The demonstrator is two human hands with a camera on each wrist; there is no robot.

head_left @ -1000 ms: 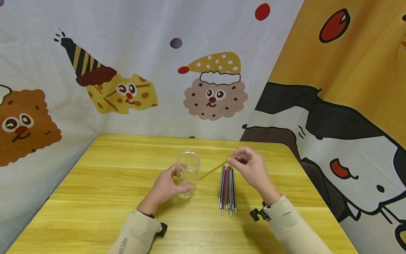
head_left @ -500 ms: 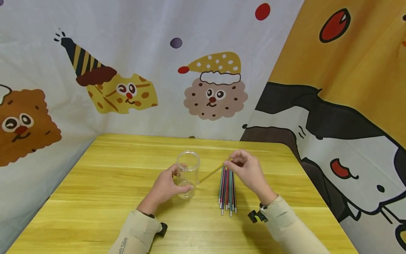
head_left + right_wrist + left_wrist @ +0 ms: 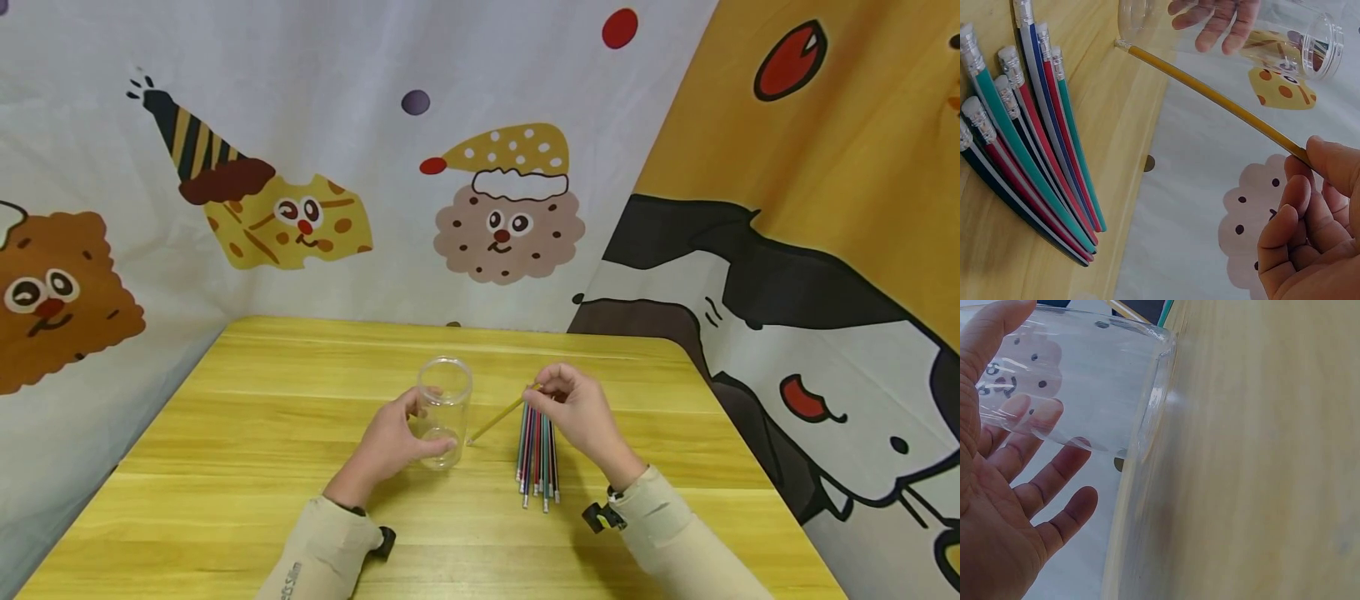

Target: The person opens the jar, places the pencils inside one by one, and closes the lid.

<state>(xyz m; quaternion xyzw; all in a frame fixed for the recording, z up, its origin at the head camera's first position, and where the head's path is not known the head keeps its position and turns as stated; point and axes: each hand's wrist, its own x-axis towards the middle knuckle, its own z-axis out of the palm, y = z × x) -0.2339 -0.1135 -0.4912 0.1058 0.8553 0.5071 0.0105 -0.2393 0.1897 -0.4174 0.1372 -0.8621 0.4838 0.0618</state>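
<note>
A clear plastic jar (image 3: 446,417) stands upright on the table with its open mouth up. My left hand (image 3: 393,433) grips it from the left, thumb in front and fingers behind; the left wrist view shows the fingers (image 3: 1054,481) through and below its wall. Between thumb and fingertips, my right hand (image 3: 577,408) pinches a yellow pencil (image 3: 495,422) by its far end. The pencil slants down to the left, its white eraser end (image 3: 1122,44) close beside the jar's base. Under the right hand lies a bundle of striped pencils (image 3: 537,454), eraser ends towards me.
The wooden table (image 3: 262,433) ends at a back edge before a white curtain (image 3: 337,83) printed with cartoon food. A yellow curtain (image 3: 705,150) with a cartoon figure hangs on the right. Dark wrist cameras (image 3: 600,517) sit at both cuffs.
My right hand has moved down and slightly left with the yellow pencil, and its eraser end has come lower beside the jar. The left hand and jar have stayed put.
</note>
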